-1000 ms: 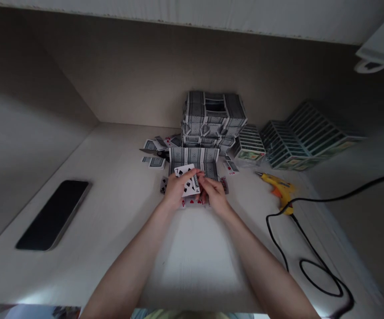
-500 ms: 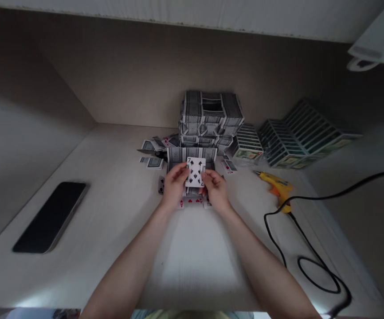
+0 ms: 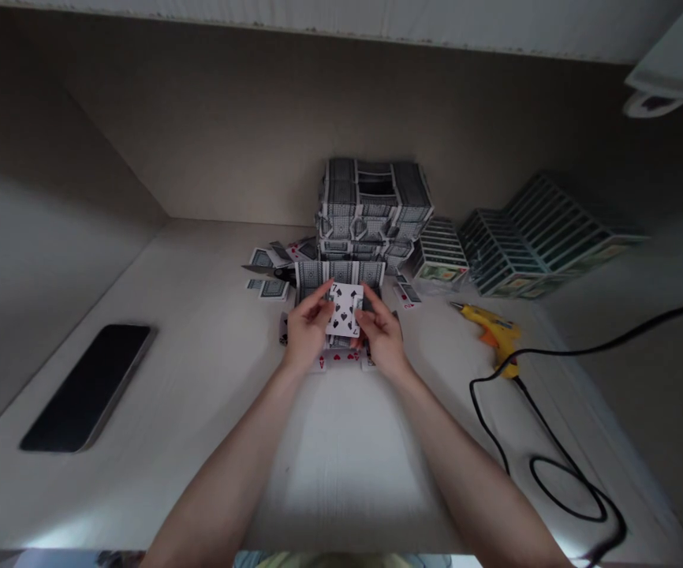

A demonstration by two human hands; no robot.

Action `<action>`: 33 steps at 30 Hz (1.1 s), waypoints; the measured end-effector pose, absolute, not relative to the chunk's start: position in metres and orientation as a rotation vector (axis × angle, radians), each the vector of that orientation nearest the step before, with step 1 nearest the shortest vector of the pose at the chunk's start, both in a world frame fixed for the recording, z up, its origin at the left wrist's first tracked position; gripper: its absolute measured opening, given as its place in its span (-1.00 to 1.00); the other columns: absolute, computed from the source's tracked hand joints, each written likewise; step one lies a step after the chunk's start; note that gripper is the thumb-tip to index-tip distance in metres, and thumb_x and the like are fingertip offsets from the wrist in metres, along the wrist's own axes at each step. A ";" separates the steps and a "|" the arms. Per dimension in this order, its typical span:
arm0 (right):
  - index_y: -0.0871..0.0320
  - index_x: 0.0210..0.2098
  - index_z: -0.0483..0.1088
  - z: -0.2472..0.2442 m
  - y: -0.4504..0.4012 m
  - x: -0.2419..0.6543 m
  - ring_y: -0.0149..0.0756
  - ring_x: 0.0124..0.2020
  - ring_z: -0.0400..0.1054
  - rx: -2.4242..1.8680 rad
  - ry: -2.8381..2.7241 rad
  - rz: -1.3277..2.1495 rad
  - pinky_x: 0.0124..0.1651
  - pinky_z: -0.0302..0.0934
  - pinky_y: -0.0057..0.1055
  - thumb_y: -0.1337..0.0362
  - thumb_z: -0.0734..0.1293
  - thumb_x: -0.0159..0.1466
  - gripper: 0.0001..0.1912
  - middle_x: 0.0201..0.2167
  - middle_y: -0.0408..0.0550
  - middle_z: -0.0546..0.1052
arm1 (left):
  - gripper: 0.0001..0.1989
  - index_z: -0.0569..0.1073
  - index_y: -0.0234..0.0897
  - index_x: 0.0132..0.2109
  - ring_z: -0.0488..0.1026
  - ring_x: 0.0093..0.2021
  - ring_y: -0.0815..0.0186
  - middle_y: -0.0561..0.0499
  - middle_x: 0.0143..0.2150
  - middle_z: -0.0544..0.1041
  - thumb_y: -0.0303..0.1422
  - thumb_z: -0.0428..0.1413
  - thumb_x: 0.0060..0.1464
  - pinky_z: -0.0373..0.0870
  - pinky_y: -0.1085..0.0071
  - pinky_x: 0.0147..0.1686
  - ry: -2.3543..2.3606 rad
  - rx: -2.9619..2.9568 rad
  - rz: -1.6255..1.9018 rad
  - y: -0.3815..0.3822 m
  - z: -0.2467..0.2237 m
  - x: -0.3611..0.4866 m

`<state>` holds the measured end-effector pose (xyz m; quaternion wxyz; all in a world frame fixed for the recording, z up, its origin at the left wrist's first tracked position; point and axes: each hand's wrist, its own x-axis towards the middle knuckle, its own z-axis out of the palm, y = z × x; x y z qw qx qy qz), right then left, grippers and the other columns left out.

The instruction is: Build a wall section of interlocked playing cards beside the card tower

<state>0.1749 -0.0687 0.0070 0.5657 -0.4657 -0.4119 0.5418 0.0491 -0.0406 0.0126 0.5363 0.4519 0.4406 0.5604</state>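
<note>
Between my two hands a seven of spades playing card [image 3: 345, 312] is held face up. My left hand [image 3: 307, 327] pinches its left edge and my right hand [image 3: 380, 331] its right edge, thumbs on the face. Beneath and behind the card stands an open structure of playing cards [image 3: 341, 274], patterned backs showing, partly hidden by my hands. Cards with red hearts [image 3: 337, 360] lie at its near side. Right behind rises a taller box-like stack built of cards [image 3: 377, 207] with an opening on top.
Scissors [image 3: 270, 273] and loose cards [image 3: 274, 290] lie left of the stack. Folded card pieces [image 3: 441, 251] and larger ridged ones [image 3: 546, 237] stand right. A yellow glue gun [image 3: 498, 335] with a black cable [image 3: 566, 473] lies right, a phone [image 3: 90, 386] left. A shelf [image 3: 341, 24] overhangs.
The seven of spades has tilted slightly and come down a little. My index fingers have straightened along its upper corners; both hands still hold it.
</note>
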 end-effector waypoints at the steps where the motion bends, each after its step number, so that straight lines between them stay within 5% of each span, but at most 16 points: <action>1: 0.05 0.21 0.06 0.007 -0.069 0.175 -0.48 -0.74 0.19 -1.092 -0.971 1.273 -0.67 0.09 -0.51 0.13 0.29 0.15 -0.35 -0.69 -0.31 0.35 | -0.60 0.45 -0.21 -0.01 0.24 -0.57 0.52 0.12 -0.51 0.39 -0.37 0.15 -0.08 0.23 0.56 -0.57 1.052 1.077 1.336 -0.041 0.013 0.049; 26: -0.01 0.07 0.22 0.013 -0.072 0.177 -0.47 -0.74 0.19 -1.023 -0.977 1.350 -0.68 0.10 -0.50 0.15 0.30 0.14 -0.50 -0.64 -0.28 0.38 | -0.67 0.43 -0.24 -0.12 0.24 -0.57 0.48 0.16 -0.57 0.33 -0.40 0.12 -0.13 0.19 0.54 -0.55 1.019 0.995 1.353 -0.041 0.016 0.048; 33: 0.00 0.04 0.21 0.013 -0.072 0.174 -0.47 -0.73 0.15 -1.044 -0.929 1.374 -0.68 0.11 -0.49 0.10 0.34 0.07 -0.46 -0.63 -0.29 0.36 | -0.87 0.40 -0.30 -0.35 0.26 -0.58 0.45 0.13 -0.57 0.38 -0.37 0.09 -0.14 0.19 0.52 -0.55 1.017 1.001 1.284 -0.039 0.015 0.047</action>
